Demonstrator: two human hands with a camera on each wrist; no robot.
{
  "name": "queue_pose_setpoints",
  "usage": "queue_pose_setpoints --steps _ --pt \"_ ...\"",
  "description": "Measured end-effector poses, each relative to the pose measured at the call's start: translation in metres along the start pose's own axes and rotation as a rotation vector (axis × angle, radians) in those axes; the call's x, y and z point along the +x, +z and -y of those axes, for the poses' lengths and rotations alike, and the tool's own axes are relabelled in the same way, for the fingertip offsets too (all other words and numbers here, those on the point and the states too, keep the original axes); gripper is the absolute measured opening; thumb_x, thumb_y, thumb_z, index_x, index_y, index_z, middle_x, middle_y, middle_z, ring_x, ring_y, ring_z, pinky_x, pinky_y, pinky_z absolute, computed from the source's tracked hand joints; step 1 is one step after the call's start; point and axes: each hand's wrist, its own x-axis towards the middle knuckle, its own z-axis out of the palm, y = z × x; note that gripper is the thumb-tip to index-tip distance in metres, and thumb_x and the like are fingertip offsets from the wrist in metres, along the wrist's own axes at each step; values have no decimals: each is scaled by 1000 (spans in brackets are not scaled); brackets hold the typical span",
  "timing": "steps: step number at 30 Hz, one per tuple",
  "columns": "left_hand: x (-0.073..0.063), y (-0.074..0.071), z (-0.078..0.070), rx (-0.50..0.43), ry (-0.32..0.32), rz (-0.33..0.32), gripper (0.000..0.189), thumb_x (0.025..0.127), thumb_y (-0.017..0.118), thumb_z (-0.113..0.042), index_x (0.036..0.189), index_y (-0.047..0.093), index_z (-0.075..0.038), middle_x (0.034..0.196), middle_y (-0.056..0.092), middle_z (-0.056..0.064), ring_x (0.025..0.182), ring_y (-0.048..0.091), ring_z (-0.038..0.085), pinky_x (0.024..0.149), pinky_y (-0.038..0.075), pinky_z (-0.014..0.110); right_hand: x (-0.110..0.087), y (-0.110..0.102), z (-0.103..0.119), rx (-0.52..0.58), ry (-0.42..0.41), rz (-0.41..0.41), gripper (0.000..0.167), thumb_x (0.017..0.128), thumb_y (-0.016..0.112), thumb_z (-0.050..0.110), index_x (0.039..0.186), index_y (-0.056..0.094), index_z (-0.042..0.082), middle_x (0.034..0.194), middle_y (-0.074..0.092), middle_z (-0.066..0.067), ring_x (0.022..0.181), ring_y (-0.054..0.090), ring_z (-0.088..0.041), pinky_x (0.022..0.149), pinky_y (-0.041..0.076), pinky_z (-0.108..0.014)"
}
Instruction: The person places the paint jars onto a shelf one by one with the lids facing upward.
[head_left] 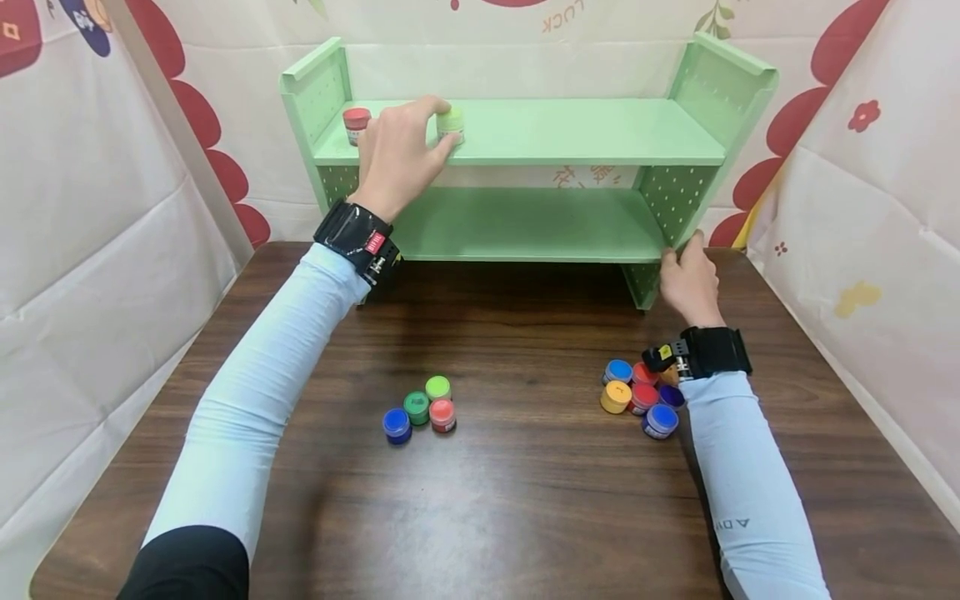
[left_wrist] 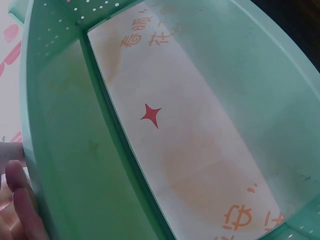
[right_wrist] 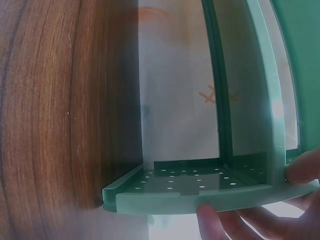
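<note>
A green two-tier shelf [head_left: 555, 133] stands at the back of the table. On its upper board, my left hand [head_left: 401, 154] pinches a small jar with a light green lid [head_left: 451, 123] between thumb and fingers. To the left of that hand sits a jar with a red lid [head_left: 356, 125], on the same board. My right hand [head_left: 690, 279] grips the lower right edge of the shelf's side panel. Fingers [right_wrist: 207, 220] of that hand lie along the outside of the panel in the right wrist view, with the thumb at the board's front edge.
Several small jars with blue, green and pink lids cluster on the table, one green-lidded jar [head_left: 417, 407] among them. Another group, including a yellow-lidded jar [head_left: 616, 397], stands near the right wrist. Printed cloth [head_left: 97, 208] hangs around the dark wooden table [head_left: 510, 517].
</note>
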Motion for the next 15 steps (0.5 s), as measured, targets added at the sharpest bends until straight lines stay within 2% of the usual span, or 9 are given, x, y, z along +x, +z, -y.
queue_pose_setpoints --steps 3,6,9,12,13,15 --pt "1 0 0 3 9 -1 43 101 64 -43 138 65 -21 114 77 6 62 37 18 53 25 31 0 0 0 2 2 1 61 109 24 38 157 20 0 148 44 -36 130 46 -55 101 32 -69" --pt "-1 1 2 -14 30 -20 48 101 64 -42 143 61 -20 125 75 5 64 42 20 54 24 31 -1 0 0 1 2 1 61 109 24 38 156 20 0 148 44 -37 129 45 -55 101 32 -70" --pt "-5 4 6 -60 73 -81 50 100 66 -40 143 60 -16 135 71 5 81 63 22 55 28 29 -2 1 0 -1 -7 -3 60 109 24 37 155 21 -1 147 44 -38 130 45 -57 102 32 -71" --pt "-11 8 9 -115 117 -158 47 99 69 -38 138 62 -11 136 69 7 100 69 24 60 35 26 -2 0 1 -2 -14 -6 60 109 25 36 156 21 -1 147 43 -38 132 44 -58 104 31 -71" --pt "-14 9 10 -133 127 -183 47 99 70 -36 136 63 -9 135 69 9 102 69 25 61 38 26 -2 0 1 -2 -17 -9 60 109 25 36 156 21 -1 148 43 -38 133 43 -58 104 31 -71" --pt "-17 12 11 -164 134 -224 45 98 71 -34 133 64 -7 132 69 12 92 67 26 63 41 28 -2 0 1 0 -19 -11 60 109 25 36 156 21 -1 149 43 -38 134 43 -58 104 31 -72"
